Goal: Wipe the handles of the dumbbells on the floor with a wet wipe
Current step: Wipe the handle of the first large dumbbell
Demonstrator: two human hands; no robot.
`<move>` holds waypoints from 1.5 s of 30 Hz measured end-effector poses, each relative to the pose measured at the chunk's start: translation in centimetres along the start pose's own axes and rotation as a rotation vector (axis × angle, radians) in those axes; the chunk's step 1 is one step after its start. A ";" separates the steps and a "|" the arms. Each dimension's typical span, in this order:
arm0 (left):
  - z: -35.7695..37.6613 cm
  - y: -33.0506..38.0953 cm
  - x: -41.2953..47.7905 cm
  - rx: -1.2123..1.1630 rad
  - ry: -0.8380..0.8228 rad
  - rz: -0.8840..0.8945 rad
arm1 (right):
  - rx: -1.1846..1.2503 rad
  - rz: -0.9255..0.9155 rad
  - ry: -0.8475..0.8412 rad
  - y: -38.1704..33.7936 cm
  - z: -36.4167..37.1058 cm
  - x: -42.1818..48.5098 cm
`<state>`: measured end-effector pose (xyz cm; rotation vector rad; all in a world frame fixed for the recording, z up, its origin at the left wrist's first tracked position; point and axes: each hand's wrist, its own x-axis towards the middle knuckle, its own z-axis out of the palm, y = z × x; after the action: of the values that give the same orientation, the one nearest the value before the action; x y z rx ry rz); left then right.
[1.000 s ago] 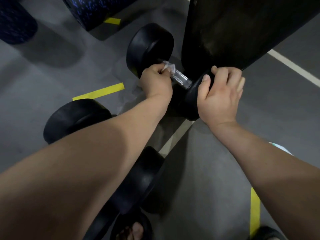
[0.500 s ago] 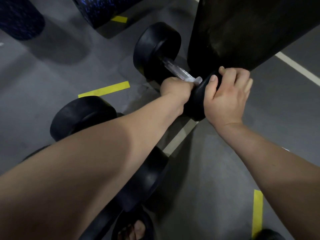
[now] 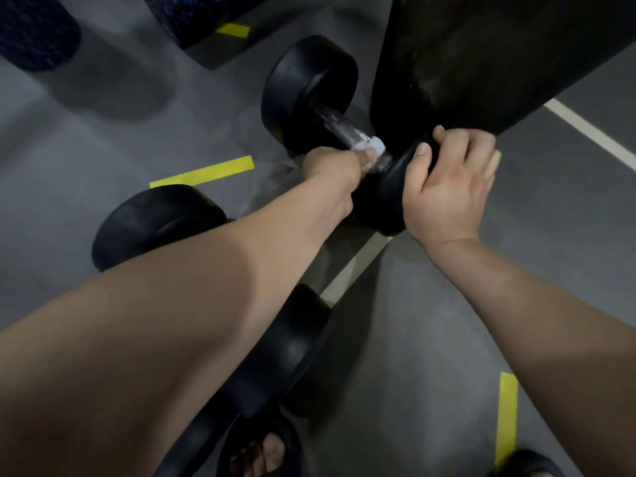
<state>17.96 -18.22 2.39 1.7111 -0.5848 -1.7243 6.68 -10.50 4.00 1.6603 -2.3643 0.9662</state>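
- While the dumbbell [image 3: 309,87] lies on the grey floor [image 3: 86,149] beside a big black column [image 3: 481,56], the left hand [image 3: 330,166] is curled round its chrome handle [image 3: 339,125]. The thumb pins a white wet wipe [image 3: 377,146] to the bar, right up against the near head [image 3: 378,201].
- Right hand [image 3: 451,187] grips that near head, fingers hooked over its rim.
- Second dumbbell [image 3: 155,222] lies close by, partly under the left forearm.
- Yellow tape strip [image 3: 203,172] sits between the two.

Glossy metal handle [image 3: 344,127], matt weights [image 3: 306,80]
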 end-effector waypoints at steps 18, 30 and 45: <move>-0.5 -0.4 -1.3 0.242 -0.192 0.103 | -0.015 -0.010 0.027 0.0 0.3 -0.2; -0.6 0.2 1.1 0.055 -0.048 -0.052 | -0.009 -0.019 0.038 0.0 0.3 -0.1; -0.7 1.8 2.7 -0.492 0.084 -0.121 | 0.007 -0.002 0.024 -0.1 0.3 -0.2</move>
<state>19.03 -21.27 1.72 1.4747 -0.0091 -1.6920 6.90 -10.53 3.75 1.6435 -2.3465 0.9891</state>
